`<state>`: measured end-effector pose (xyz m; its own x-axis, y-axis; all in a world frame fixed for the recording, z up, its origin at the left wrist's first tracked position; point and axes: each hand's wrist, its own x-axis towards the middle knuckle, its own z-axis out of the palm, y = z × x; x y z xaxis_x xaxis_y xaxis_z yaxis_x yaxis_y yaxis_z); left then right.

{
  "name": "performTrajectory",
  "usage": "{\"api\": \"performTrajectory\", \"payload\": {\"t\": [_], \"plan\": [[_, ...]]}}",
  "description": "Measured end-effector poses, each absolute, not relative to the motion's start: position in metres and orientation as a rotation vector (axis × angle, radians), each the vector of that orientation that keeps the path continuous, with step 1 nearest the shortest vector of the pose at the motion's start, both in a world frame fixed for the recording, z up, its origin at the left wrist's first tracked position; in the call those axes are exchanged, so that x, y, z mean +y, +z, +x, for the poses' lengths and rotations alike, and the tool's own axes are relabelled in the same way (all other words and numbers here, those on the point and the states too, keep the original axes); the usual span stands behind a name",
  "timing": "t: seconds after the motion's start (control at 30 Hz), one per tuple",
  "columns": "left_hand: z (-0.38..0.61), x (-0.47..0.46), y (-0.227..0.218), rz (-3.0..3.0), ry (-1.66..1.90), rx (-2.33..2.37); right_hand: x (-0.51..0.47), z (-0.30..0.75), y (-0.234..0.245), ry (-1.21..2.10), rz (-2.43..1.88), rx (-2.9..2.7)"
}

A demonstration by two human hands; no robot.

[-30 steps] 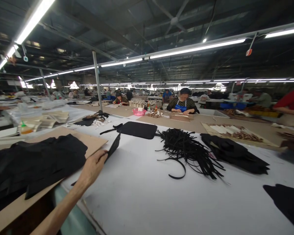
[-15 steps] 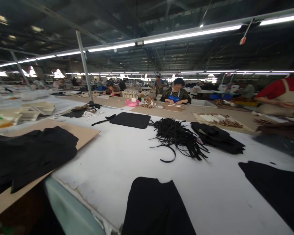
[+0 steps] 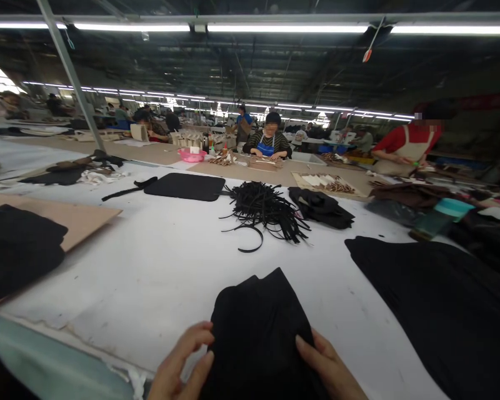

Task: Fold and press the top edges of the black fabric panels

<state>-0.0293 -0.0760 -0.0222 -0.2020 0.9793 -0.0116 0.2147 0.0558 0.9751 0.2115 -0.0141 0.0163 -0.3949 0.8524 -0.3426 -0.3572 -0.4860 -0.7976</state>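
Note:
At the near edge of the table, a black fabric piece (image 3: pixel 260 328) with a notched top edge stands tilted between my hands. My right hand (image 3: pixel 331 361) grips its right edge, thumb on the front and the other fingers behind. My left hand (image 3: pixel 185 358) is at the left edge, thumb and fingers apart, fingertips at the material's side. Beyond the piece lies a heap of thin black strips (image 3: pixel 266 211), with one curled strip (image 3: pixel 252 243) in front of it.
Black pieces lie on the right (image 3: pixel 433 300) and on a tan board (image 3: pixel 95 219) at left. A flat black panel (image 3: pixel 185 186) and folded black cloth (image 3: pixel 320 208) flank the strips. A teal-lidded container (image 3: pixel 441 216) stands at right. Co-workers (image 3: pixel 269 139) sit and stand beyond.
Both hands have come into view at the black piece; the right one now grips it. The view has swung right, bringing the teal-lidded container into sight.

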Motion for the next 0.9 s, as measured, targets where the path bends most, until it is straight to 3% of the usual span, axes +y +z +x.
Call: {"api": "performTrajectory", "payload": {"t": [0.1,0.27,0.57,0.9], "plan": [[-0.031,-0.068,-0.028,0.816,1.413,1.598,-0.016,0.216,0.023,1.948,-0.995,-0.729],[-0.011,-0.06,-0.028,0.285,1.241,1.262,-0.02,0.223,0.024,1.933,-0.971,-0.659],[0.008,-0.074,-0.01,0.377,0.912,0.859,-0.02,0.257,0.002,1.809,-0.99,-0.504],[0.011,-0.069,0.014,0.401,1.13,0.559,-0.023,0.247,0.016,1.846,-0.901,-0.372]]}}
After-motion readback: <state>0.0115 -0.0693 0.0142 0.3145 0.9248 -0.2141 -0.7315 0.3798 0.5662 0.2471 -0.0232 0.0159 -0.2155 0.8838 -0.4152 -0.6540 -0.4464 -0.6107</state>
